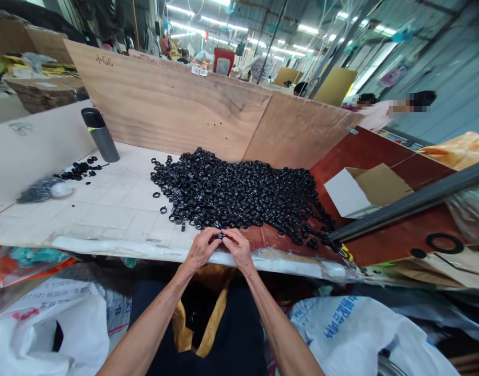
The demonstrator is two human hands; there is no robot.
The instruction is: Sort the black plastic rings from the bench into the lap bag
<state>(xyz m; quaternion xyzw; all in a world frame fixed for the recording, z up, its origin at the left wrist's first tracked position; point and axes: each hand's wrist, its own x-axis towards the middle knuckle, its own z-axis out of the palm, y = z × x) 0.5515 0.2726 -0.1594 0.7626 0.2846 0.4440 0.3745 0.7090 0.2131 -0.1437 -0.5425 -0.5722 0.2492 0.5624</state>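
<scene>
At the bench's front edge, my left hand [202, 247] and my right hand [238, 246] come together on one small black ring-shaped part [221, 236]. Fingertips of both hands pinch it from either side. Just beyond my hands spreads a big pile of black ring-shaped parts [239, 193], with a few loose ones at its left. Below my wrists, an open yellow-brown bag [213, 326] sits in my lap, its dark inside hard to make out.
A dark bottle [101, 137] stands at the back left, near a plastic bag of dark pieces [39, 189]. An open cardboard box [366, 189] and a slanting metal bar [415, 201] are at the right. White sacks [59, 318] lie below the bench. Other people are in the background.
</scene>
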